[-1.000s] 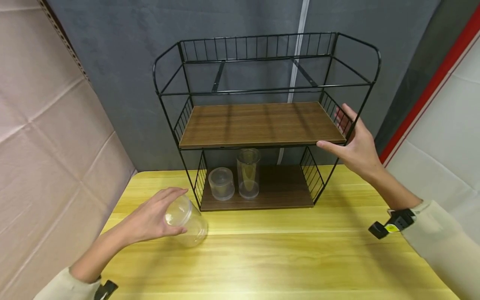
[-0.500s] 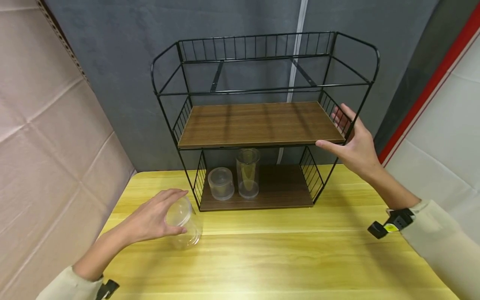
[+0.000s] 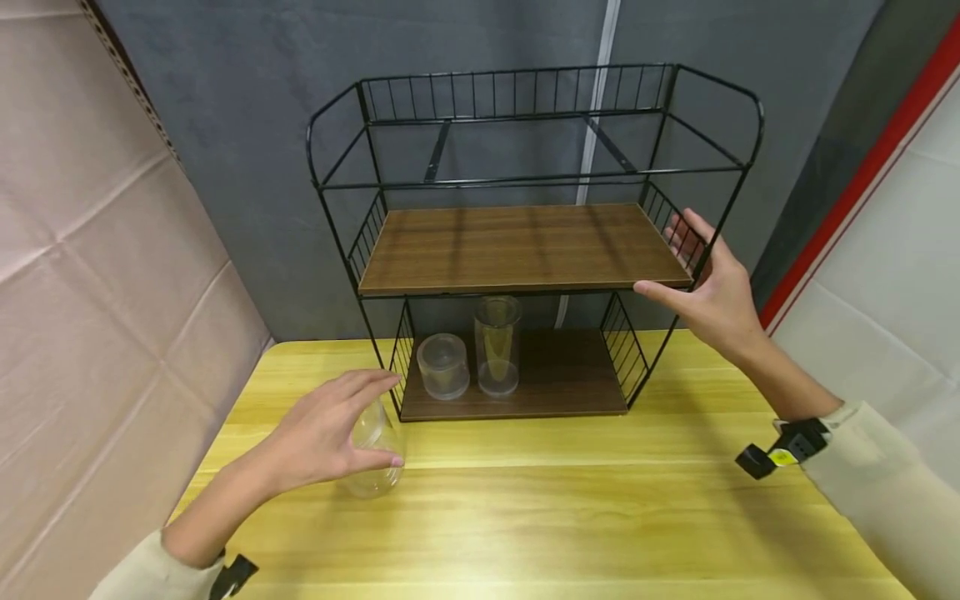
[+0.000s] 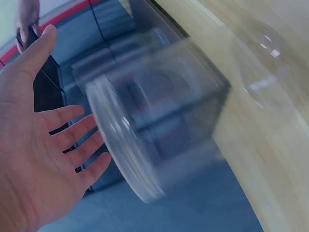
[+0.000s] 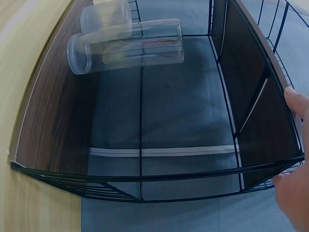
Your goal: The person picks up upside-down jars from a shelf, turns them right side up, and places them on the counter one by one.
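A clear plastic jar stands on the table just left of the shelf rack. My left hand is around its upper part in the head view, with fingers and thumb spread. In the left wrist view, the left hand is loosely extended beside the lid end of the blurred jar; whether the fingertips touch it I cannot tell. My right hand holds the front right corner of the black wire rack, thumb on the middle board's front edge, fingers outside the side grid. In the right wrist view, only part of the right hand shows.
On the rack's lower board stand a short clear jar and a tall clear jar. The middle board is brown wood; the top tier is bare frame. A grey curtain hangs behind the wooden table.
The clear jar's base has shifted left and the jar has gone from tilted to more upright. My left hand has moved a little to the right. The right hand stays on the rack.
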Action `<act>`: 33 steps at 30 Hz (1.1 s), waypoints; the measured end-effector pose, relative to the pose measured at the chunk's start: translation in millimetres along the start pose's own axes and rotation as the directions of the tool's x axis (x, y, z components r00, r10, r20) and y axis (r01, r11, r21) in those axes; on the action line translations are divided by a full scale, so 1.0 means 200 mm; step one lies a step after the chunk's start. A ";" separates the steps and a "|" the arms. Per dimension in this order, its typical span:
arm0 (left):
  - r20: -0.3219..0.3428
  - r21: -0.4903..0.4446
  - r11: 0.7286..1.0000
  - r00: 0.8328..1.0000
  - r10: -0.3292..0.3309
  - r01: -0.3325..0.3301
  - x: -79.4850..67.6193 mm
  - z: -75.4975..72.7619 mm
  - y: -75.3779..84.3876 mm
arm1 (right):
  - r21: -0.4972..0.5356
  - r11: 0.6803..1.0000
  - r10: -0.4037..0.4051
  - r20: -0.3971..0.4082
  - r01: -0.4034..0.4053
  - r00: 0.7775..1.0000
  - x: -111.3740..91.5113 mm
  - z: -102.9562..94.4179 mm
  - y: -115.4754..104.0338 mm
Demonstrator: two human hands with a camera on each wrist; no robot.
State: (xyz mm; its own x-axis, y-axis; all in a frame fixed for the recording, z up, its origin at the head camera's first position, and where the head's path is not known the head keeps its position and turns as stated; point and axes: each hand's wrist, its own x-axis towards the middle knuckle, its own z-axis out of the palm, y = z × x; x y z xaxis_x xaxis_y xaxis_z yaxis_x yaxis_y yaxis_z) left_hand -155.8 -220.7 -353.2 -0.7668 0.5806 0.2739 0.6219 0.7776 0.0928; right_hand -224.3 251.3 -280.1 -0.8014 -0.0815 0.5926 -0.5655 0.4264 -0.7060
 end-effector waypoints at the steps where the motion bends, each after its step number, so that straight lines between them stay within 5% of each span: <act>1: -0.004 -0.005 1.000 1.000 0.008 -0.008 0.01 0.00 0.02 | 0.001 1.000 0.001 0.000 -0.001 1.000 0.00 0.00 0.00; 9: -0.034 -0.040 0.999 0.999 0.004 -0.005 0.11 -0.02 0.16 | -0.009 1.000 -0.004 -0.007 0.004 1.000 0.00 0.00 0.01; 20: -0.121 -0.239 0.967 0.985 -0.123 0.092 0.24 0.03 0.30 | -0.010 1.000 -0.003 -0.007 0.003 1.000 0.00 0.01 0.02; 25: -0.133 -0.369 0.918 0.969 -0.210 0.148 0.29 0.08 0.33 | -0.009 1.000 -0.011 -0.016 0.011 1.000 0.00 0.01 0.02; 33: -0.126 -0.559 0.801 0.932 -0.340 0.216 0.39 0.17 0.35 | -0.012 1.000 -0.017 -0.021 0.016 1.000 -0.01 0.01 0.00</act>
State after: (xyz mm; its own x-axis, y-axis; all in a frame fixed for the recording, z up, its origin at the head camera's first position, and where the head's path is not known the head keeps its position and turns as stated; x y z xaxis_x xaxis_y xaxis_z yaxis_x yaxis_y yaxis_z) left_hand -177.8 -112.3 -357.6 -0.9060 0.2467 0.3441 0.4208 0.6132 0.6685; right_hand -223.5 249.6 -282.0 -0.7876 -0.0699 0.6123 -0.5762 0.4360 -0.6913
